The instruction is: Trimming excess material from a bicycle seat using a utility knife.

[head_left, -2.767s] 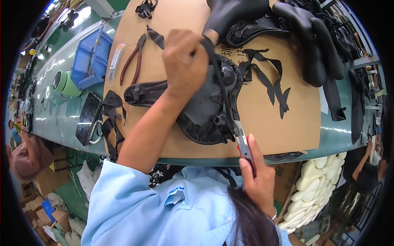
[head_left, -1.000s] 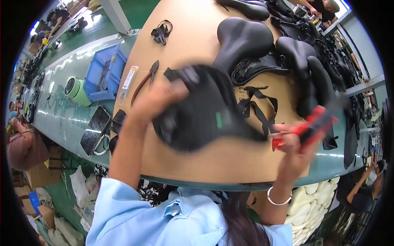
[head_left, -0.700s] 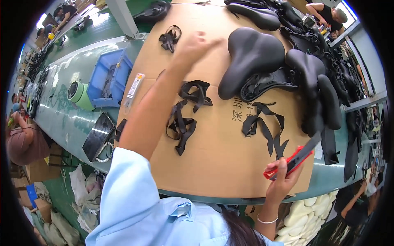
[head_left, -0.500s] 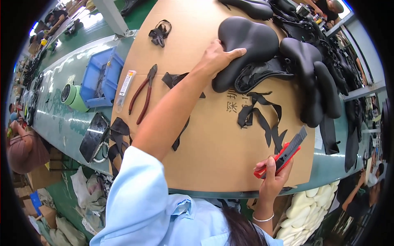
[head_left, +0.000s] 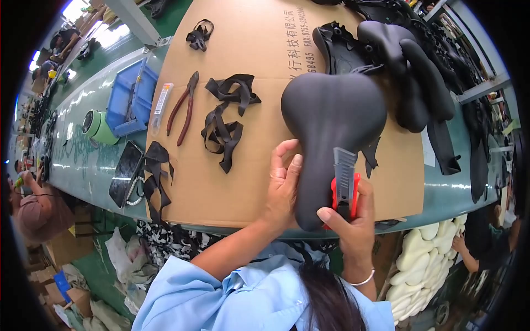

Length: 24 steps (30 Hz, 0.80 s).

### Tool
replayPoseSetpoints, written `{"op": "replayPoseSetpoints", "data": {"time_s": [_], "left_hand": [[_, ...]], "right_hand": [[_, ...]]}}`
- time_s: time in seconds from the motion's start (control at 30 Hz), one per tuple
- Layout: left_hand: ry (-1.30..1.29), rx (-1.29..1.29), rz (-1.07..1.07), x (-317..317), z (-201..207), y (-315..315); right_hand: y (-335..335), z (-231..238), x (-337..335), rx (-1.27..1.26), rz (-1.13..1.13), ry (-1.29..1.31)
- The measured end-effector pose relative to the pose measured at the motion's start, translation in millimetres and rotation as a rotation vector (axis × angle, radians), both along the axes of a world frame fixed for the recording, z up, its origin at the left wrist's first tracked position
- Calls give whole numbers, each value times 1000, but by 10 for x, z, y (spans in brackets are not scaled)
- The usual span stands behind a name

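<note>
We find the hands apart, one on each side of the saddle's nose. The left hand (head_left: 282, 190) lies against its left side; we cannot tell whether it is clamped. The right hand (head_left: 356, 229) is closed around a red utility knife (head_left: 345, 185), blade extended. The black saddle (head_left: 334, 110) is top-up over the cardboard sheet (head_left: 254, 193), nose toward the person. In our judgement, a slip or turn of the saddle under that bare blade could score its cover or cut the left fingers. Farther left, loose black strips (head_left: 223, 135) and pliers (head_left: 183, 110) lie clear of the blade.
</note>
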State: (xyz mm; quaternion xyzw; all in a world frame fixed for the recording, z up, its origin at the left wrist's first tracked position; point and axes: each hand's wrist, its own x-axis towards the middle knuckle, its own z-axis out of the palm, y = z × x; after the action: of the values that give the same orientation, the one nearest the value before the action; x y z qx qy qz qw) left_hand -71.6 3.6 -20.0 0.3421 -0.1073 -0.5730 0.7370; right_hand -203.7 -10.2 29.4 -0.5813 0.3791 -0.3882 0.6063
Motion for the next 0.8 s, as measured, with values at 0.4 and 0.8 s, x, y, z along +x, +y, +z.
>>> {"op": "replayPoseSetpoints", "data": {"time_s": [0.4,0.8], "left_hand": [[-1093,274,111,1059,174,186],[-1829,362,-81,120,277,-159]], "right_hand": [[114,-189,-471,-262,-106,404],[26,-176,-547,30,-179,309]]}}
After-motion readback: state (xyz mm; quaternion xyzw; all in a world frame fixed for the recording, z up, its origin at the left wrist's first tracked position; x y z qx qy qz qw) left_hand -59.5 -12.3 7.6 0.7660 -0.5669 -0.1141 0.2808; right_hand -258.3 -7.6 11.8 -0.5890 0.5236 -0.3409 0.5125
